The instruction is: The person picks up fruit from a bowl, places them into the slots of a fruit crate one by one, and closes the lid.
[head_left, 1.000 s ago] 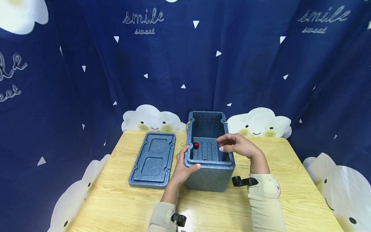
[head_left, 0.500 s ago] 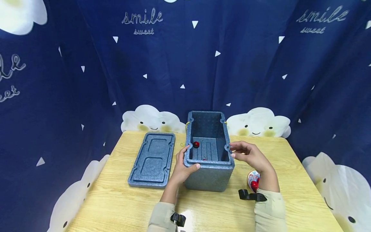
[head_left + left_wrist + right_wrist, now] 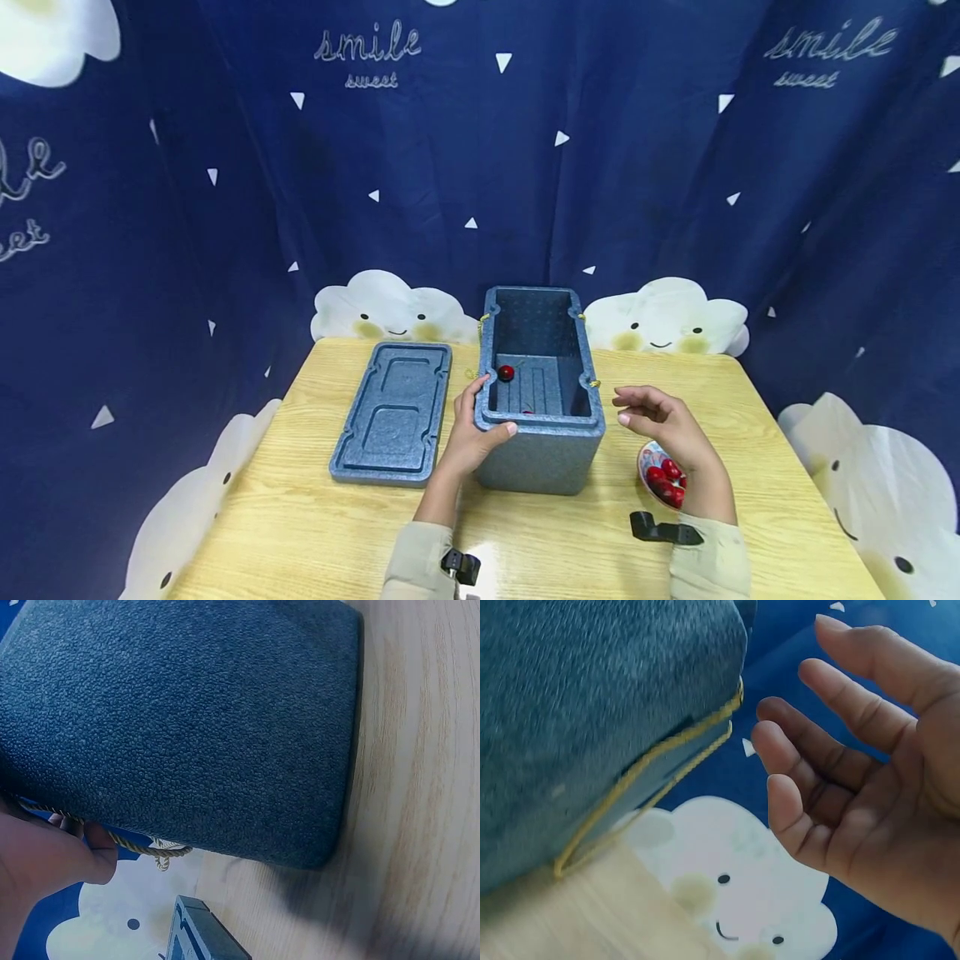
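A deep blue-grey foam box [image 3: 536,458] stands uncovered on the table. My left hand [image 3: 472,433] holds its near left corner, thumb over the front rim and fingers along the left side. Inside, one red cherry [image 3: 506,373] lies on the ridged floor by the left wall; a second cherry [image 3: 527,412] is mostly hidden behind the front rim. My right hand [image 3: 667,425] hovers right of the box with loosely bent fingers, holding nothing, as the right wrist view confirms. Below it sits a small patterned bowl [image 3: 650,455] with several cherries [image 3: 663,479], partly covered by the wrist.
Left of the box lies its flat foam lid [image 3: 390,412]. Yellow rope handles [image 3: 622,787] hang along the box's sides. The wooden table [image 3: 285,517] ends at a dark blue curtain [image 3: 480,167] with cloud prints.
My right hand has moved from over the box's interior out past its right rim and toward me, uncovering the bowl of cherries. My left hand has stayed on the box corner.
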